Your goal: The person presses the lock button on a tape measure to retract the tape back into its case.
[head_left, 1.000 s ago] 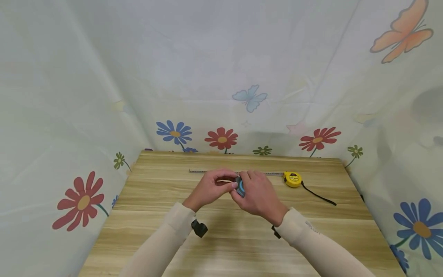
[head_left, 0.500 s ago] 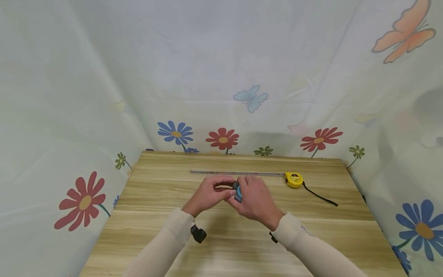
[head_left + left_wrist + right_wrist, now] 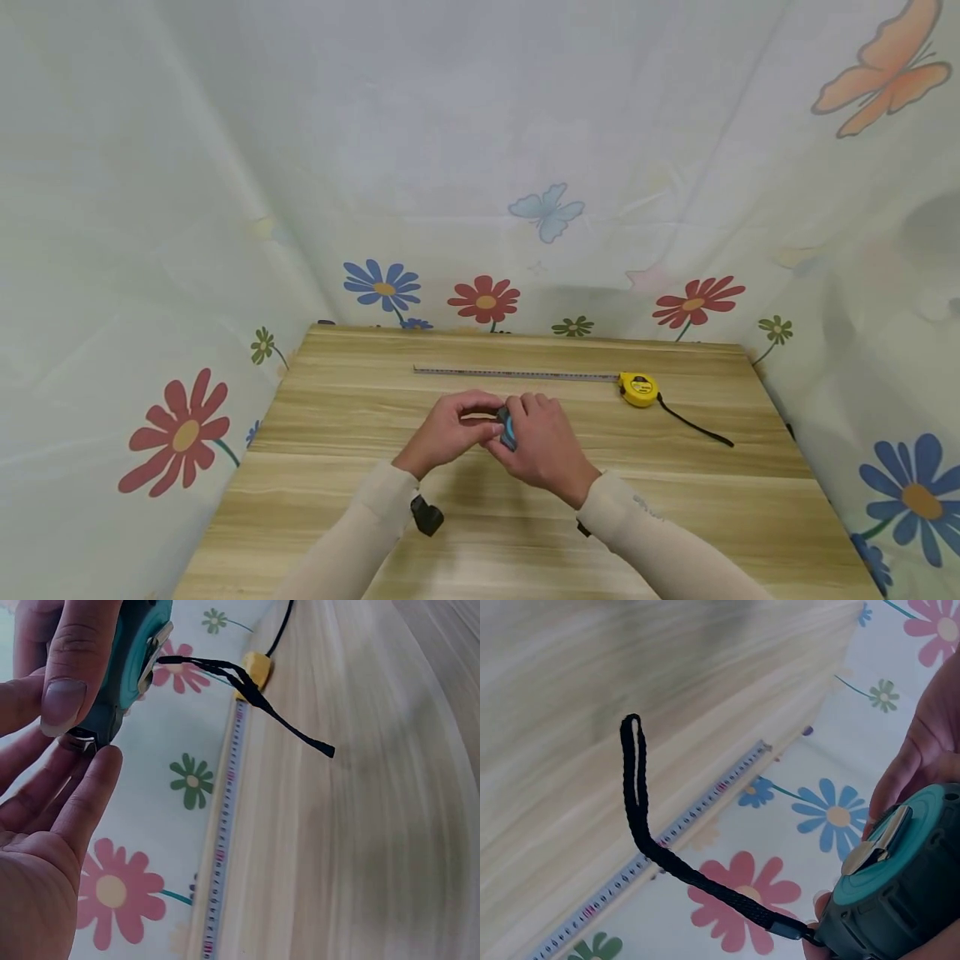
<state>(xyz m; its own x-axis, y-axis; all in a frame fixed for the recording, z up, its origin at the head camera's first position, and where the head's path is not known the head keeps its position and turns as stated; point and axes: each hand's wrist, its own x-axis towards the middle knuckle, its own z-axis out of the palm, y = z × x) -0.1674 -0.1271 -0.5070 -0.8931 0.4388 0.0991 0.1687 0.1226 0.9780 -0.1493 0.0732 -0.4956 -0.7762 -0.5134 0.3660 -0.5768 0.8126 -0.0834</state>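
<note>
Above the table, my right hand (image 3: 547,442) grips a teal and dark grey tape measure (image 3: 508,431) by its case. My left hand (image 3: 444,435) meets it from the other side, thumb and finger at the blade's mouth; a metal hook shows against a left fingertip (image 3: 109,759) in the left wrist view. A black wrist strap (image 3: 697,879) hangs from the case, and a metal clip (image 3: 877,844) sits on its face. Farther back lies a yellow tape measure (image 3: 638,389), its blade (image 3: 517,374) drawn out leftward along the table.
The wood-grain table (image 3: 337,467) ends at a white cloth (image 3: 450,167) printed with flowers and butterflies, which hangs behind and at both sides. A black strap (image 3: 697,424) trails from the yellow tape measure toward the right edge.
Both hands have come nearer to me and slightly left with the teal tape measure, uncovering the yellow one's blade. The hold on the teal case looks the same.
</note>
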